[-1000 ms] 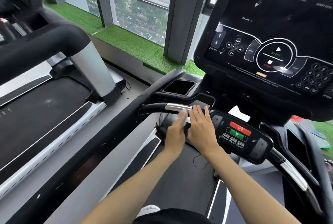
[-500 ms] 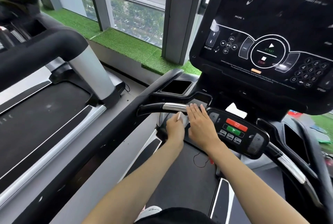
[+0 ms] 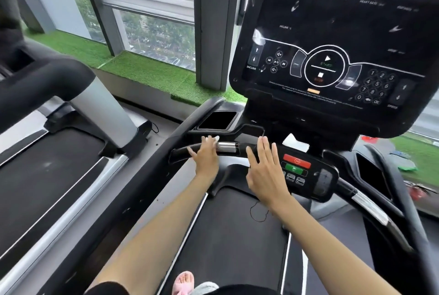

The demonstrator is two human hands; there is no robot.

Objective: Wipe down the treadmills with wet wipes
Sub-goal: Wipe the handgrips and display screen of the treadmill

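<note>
The wet wipe (image 3: 212, 139) is being pressed onto the handlebar (image 3: 179, 153) under the spread fingers of the left hand (image 3: 205, 155); the right hand (image 3: 264, 171) is being held open, gripping nothing. The bar's long axis is running left-to-right, with its silver section (image 3: 226, 147) lying just right of the wipe, nearer the left hand

The left hand (image 3: 205, 154) lies on the handlebar (image 3: 229, 147), with a wet wipe (image 3: 215, 139) at its fingertips. To its right is the right hand (image 3: 263, 171), with the control pad (image 3: 306, 172) just right of that. The console (image 3: 332, 52) stands beyond both hands, and a recessed tray (image 3: 217, 120) lies just beyond the left hand. The neighbouring treadmill (image 3: 47, 176) is well to its left.
</note>
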